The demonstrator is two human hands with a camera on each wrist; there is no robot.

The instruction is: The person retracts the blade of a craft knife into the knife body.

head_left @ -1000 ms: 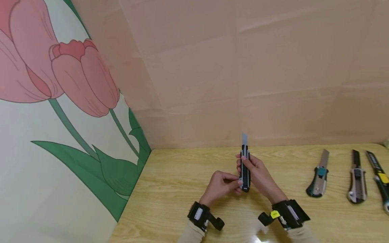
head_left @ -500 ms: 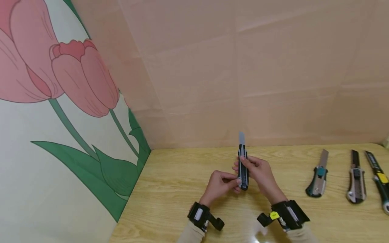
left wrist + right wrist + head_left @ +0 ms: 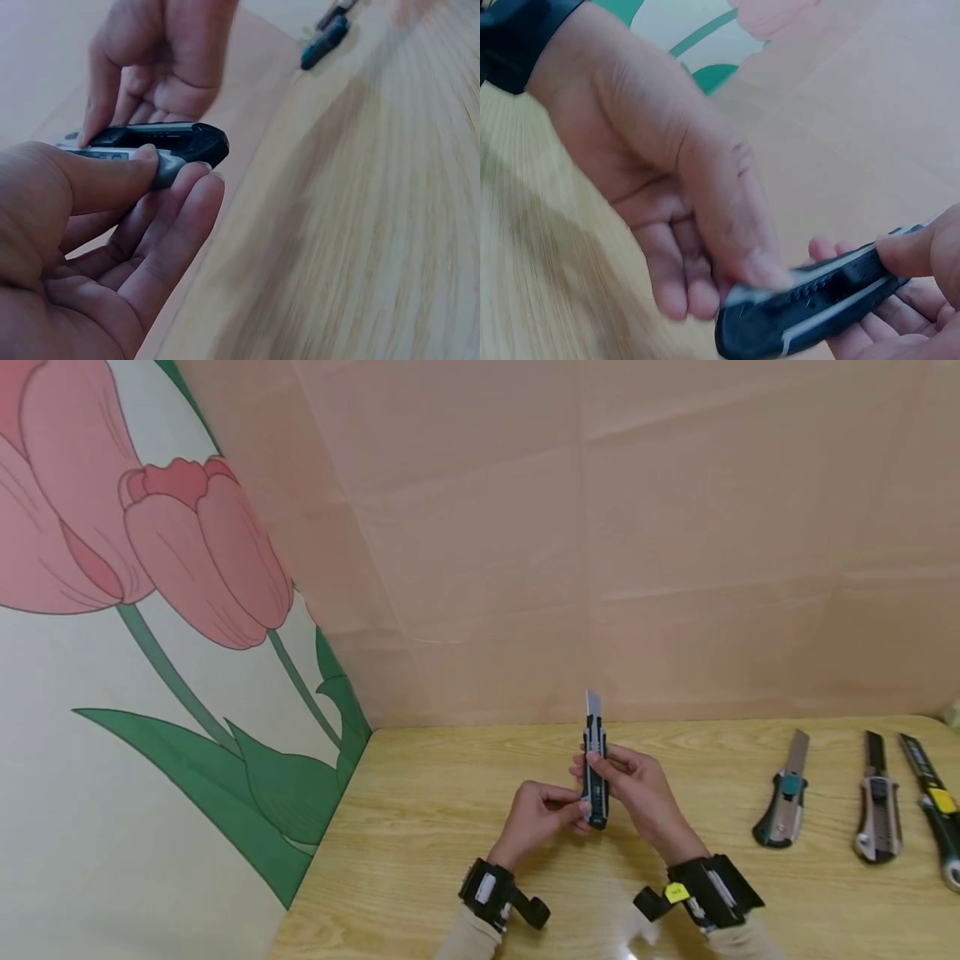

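A black and grey utility knife (image 3: 596, 768) is held upright above the wooden table (image 3: 420, 827), its blade out past the top. My right hand (image 3: 637, 789) grips the handle, the thumb lying on its slider. My left hand (image 3: 542, 814) pinches the knife's lower end between thumb and fingers. In the left wrist view the left thumb presses the grey butt of the knife (image 3: 161, 146), with the right hand (image 3: 150, 56) behind it. From the right wrist camera, the left hand (image 3: 675, 180) is seen touching the dark knife (image 3: 810, 307).
At the table's right lie three more utility knives: a teal-handled one (image 3: 783, 797), a grey one (image 3: 877, 806) and a dark one with a yellow tab (image 3: 933, 802). A pink paper wall stands behind, and a tulip panel (image 3: 150, 610) is at the left.
Both hands and the knife have shifted slightly to the left and up. The grips look the same.
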